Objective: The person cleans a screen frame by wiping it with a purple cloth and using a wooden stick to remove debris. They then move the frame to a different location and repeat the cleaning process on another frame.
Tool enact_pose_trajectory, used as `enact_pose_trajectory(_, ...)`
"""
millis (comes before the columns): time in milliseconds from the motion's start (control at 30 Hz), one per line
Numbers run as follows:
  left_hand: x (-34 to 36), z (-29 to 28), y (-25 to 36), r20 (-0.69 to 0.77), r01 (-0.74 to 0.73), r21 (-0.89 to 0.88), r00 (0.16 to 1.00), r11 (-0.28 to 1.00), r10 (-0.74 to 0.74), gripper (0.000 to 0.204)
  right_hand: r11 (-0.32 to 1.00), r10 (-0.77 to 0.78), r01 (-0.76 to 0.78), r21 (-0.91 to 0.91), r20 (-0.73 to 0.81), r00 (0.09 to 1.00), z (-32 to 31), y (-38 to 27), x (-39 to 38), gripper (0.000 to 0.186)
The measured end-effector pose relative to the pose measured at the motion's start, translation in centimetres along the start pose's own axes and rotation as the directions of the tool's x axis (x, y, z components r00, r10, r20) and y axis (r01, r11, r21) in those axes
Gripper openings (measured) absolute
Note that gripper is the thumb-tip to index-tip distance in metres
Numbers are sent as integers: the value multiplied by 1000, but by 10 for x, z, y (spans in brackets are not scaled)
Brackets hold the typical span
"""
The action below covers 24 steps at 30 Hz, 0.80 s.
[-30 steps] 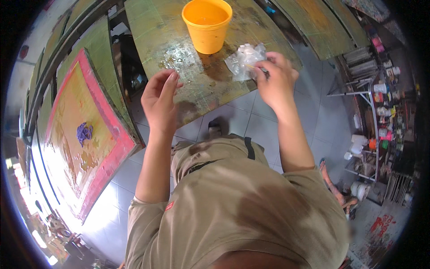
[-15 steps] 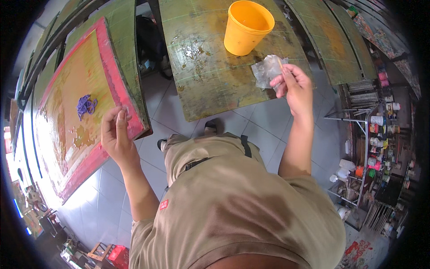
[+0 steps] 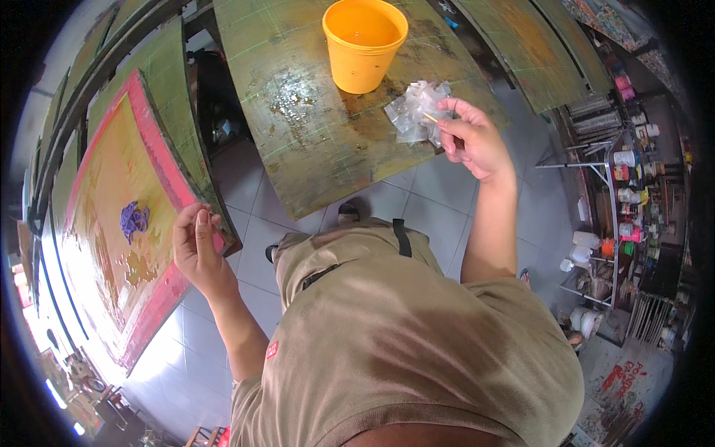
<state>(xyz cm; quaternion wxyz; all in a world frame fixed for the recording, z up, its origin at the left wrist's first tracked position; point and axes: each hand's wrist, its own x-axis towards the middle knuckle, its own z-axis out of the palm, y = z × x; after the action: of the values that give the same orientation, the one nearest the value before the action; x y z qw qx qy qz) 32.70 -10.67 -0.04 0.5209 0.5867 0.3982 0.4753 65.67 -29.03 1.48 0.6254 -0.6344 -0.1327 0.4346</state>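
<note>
A thin wooden stick is pinched in my right hand, just beside a crumpled clear plastic bag on the green board. An orange bucket with liquid in it stands behind the bag. My left hand is closed at the fingertips near the right edge of a screen with a pink border; what is between them, if anything, I cannot make out. A purple bundle of cord and a wet puddle lie on that screen.
More stained boards lie to the right and left of the middle one. A metal rack holding jars and bottles stands at the right. Below are the tiled floor and my feet. Part of another person's foot shows at the right.
My left hand has moved left and down, from the middle board's edge to the screen's edge. My right hand, still pinching the stick, has shifted slightly right. The view has shifted with my head.
</note>
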Motion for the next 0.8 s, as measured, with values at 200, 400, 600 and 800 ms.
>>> enact_pose_trajectory(200, 4, 24, 3, 44, -32, 9, 999, 999, 32, 16, 977, 38, -71, 203, 159, 987, -15, 4, -11, 30)
enact_pose_trajectory(400, 13, 8, 3, -34, -37, 41, 999, 998, 38, 17, 979, -54, 109, -170, 299, 953, 36, 7, -24, 24)
enact_pose_trajectory(600, 36, -44, 5, -197, -117, 497, 950, 860, 244, 24, 403, -673, 663, -631, 287, 682, 103, 43, 3, 8)
enact_pose_trajectory(800, 38, -112, -1, -331, 93, 829, 877, 552, 349, 42, 133, -832, 722, -679, 319, 454, 117, 49, 16, 28)
